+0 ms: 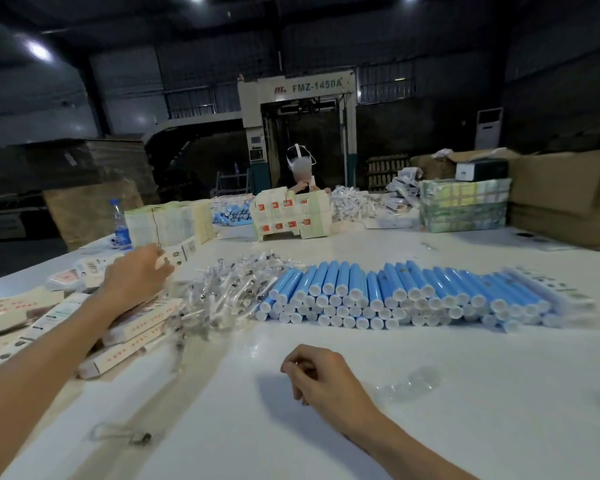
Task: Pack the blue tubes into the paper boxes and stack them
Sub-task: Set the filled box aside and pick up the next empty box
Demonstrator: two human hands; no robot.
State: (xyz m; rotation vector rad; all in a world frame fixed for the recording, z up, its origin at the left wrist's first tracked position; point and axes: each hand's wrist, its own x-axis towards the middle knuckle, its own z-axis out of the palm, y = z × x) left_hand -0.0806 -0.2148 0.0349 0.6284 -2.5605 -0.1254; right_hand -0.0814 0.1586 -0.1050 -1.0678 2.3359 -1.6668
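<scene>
Several blue tubes (388, 296) with white caps lie stacked in a long pile across the middle of the white table (430, 427). Left of them is a heap of small clear-wrapped applicators (229, 292). Flat paper boxes (132, 327) lie piled at the left. My left hand (136, 275) reaches over that pile and grips a paper box (179, 256) at its far side. My right hand (323, 372) rests on the table in front of the tubes, fingers loosely curled, holding nothing I can see.
A water bottle (121, 223) stands at the far left. Stacks of folded cartons (291, 216) and another person sit at the far side. A wrapped bundle (465, 206) and large cardboard boxes (568, 199) stand far right. Clear wrapper scraps (416, 382) lie near my right hand.
</scene>
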